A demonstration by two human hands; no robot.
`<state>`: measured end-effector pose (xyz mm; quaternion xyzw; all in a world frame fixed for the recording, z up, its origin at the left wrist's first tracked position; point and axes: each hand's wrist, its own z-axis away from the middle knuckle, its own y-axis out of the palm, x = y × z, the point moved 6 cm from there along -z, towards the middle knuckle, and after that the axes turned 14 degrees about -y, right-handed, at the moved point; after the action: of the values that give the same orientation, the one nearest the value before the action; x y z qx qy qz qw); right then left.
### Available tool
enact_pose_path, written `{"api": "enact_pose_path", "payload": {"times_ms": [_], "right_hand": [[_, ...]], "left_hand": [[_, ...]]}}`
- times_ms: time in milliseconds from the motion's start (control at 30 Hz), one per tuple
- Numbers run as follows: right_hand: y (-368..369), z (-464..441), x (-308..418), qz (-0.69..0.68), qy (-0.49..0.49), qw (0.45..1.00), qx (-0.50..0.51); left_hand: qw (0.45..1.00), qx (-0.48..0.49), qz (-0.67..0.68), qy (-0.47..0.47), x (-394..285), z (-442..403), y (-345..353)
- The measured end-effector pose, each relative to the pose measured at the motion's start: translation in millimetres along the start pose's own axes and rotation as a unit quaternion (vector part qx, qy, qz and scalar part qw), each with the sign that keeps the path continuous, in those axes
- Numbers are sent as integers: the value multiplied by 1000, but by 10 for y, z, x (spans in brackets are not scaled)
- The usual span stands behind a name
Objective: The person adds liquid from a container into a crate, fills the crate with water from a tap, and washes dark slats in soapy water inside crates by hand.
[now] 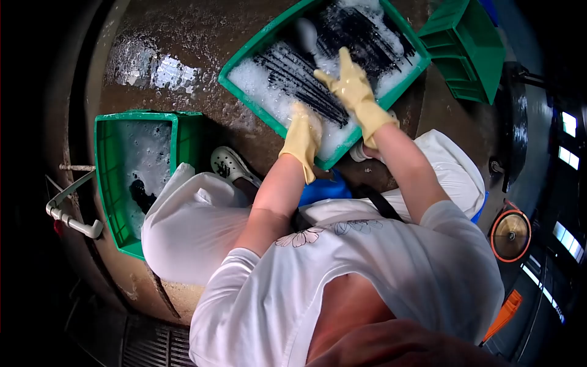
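A large green plastic crate [269,116] in front of me holds white suds [247,76] and bundles of long, thin black strips [299,79]. I cannot make out what the strips are. My right hand [353,88], in a cream rubber glove, is over the strips with its index finger stretched out and its thumb apart. Near the crate's close edge, my left hand [302,128], gloved the same way, reaches down into the suds beside the strips. Foam hides its fingers. A pale, blurred, rounded shape [306,35] shows near the far side of the crate.
Another green crate [175,144] at my left contains foamy water and a dark piece [142,194]. An upturned or tilted green crate [468,52] stands at the far right. White piping [73,225] lies left. The brown floor [205,49] is wet.
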<state>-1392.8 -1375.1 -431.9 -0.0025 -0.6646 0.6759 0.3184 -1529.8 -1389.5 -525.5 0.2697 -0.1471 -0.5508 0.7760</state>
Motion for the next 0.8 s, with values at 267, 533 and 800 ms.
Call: {"api": "enact_pose_path", "payload": {"times_ms": [267,533,800], "right_hand": [[200,203,392,139,-132,981,-15],[-5,-567,-842,155,-149,973,-85],[-62,260,220,-353,96,928,68]], "left_hand": [[991,135,-12,-5,-31,-76,-16],[988,32,154,-5,-112,381,252],[956,186,-187,130,67,390,84]]}}
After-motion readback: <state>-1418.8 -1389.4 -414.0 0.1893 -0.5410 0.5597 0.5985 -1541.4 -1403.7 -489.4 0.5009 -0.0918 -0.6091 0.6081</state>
